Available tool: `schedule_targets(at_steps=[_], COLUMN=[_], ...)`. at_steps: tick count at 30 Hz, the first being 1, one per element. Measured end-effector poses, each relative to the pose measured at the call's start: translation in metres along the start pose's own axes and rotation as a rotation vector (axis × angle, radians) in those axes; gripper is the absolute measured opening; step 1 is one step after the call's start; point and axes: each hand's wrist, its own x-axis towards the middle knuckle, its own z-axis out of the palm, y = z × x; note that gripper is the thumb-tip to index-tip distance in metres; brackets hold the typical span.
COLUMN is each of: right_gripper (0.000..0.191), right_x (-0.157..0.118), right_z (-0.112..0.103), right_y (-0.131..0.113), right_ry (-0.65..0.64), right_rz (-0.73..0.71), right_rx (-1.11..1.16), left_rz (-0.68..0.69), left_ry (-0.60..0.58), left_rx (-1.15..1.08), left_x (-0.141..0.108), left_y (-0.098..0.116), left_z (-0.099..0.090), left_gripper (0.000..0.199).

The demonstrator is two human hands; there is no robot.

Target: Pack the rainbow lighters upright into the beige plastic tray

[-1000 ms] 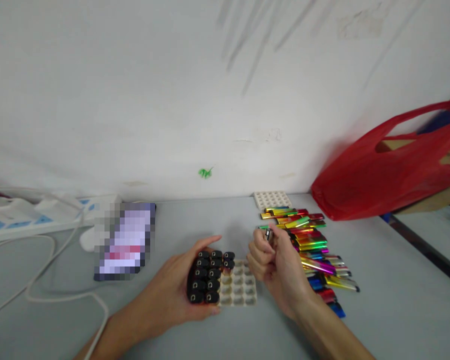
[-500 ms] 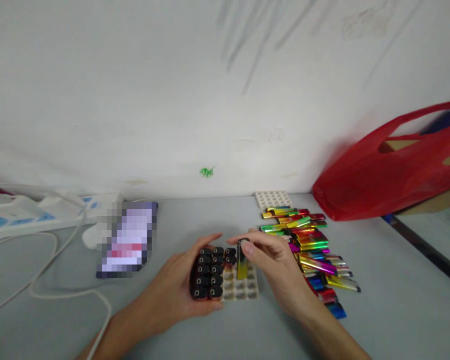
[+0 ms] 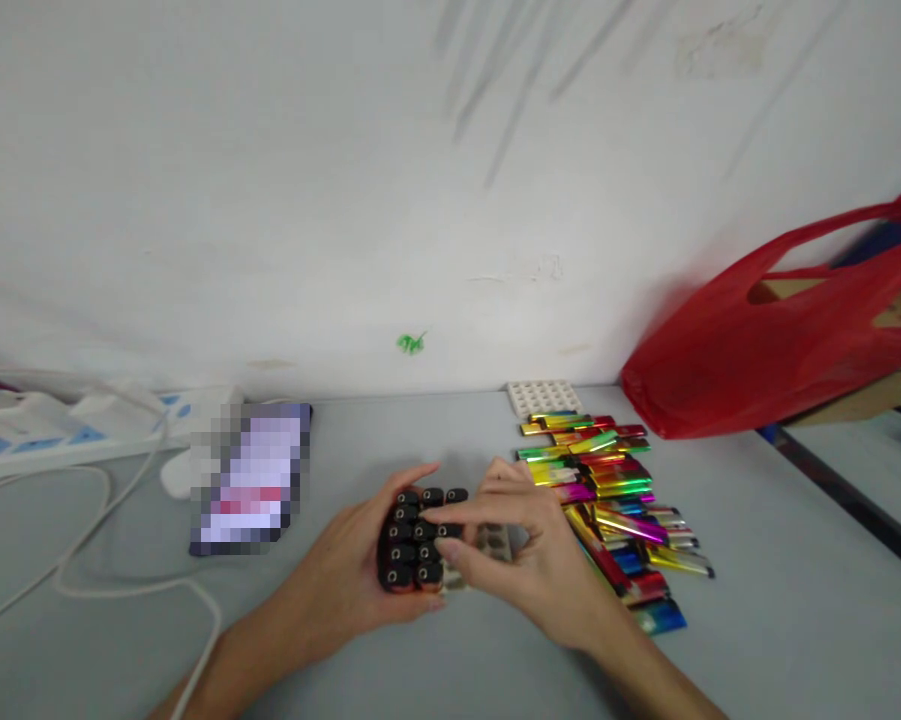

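A pale tray (image 3: 457, 583) with rows of square pockets stands on the grey table, its left part filled with several upright lighters (image 3: 400, 553) showing black tops. My left hand (image 3: 352, 560) curls around the left side of this block, fingers behind and thumb in front. Over the tray, my right hand (image 3: 529, 540) has thumb and index finger closed about the black top of a lighter (image 3: 448, 532) in the third column. That lighter's body is hidden by the fingers and neighbouring lighters. The right hand also covers much of the tray's right side.
Shiny coloured lighters (image 3: 622, 488) lie in a loose pile to the right. Behind them is another pale pocketed tray (image 3: 544, 397). A red bag (image 3: 727, 345) stands at the right. On the left are a phone (image 3: 255, 480), a power strip (image 3: 195, 410) and a white cable (image 3: 187, 583).
My right hand has moved left and down over the tray. The yellow lighter it held upright above the pockets now shows only a black top among the others. My left hand stays around the block.
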Motion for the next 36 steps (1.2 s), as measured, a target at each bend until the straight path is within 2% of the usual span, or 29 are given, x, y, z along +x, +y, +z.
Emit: schedule_targets(at_steps=[7,12,25,36], right_gripper=[0.018,0.012,0.023,0.033], right_x=[-0.0019,-0.0013,-0.0003,-0.0028], right_z=[0.0006,-0.0001,-0.0052,-0.0062], right_y=[-0.0025,-0.0024,0.0027,-0.002], right_ry=[0.034,0.021,0.003,0.012], right_rz=[-0.06,-0.1,-0.154,-0.127], right_rx=[-0.08,-0.061,-0.152,-0.128], left_rz=[-0.047,-0.02,0.005,-0.008], left_ry=[-0.039,-0.058,-0.054,-0.05], left_rx=[-0.016,-0.008,-0.027,0.026], left_x=[0.0012,0.0019,0.0015,0.0007], left_y=[0.0022,0.0032,-0.0017,0.0015], left_z=[0.0008,-0.0009,-0.0011,-0.002], left_gripper=[0.108,0.105,0.109,0.106])
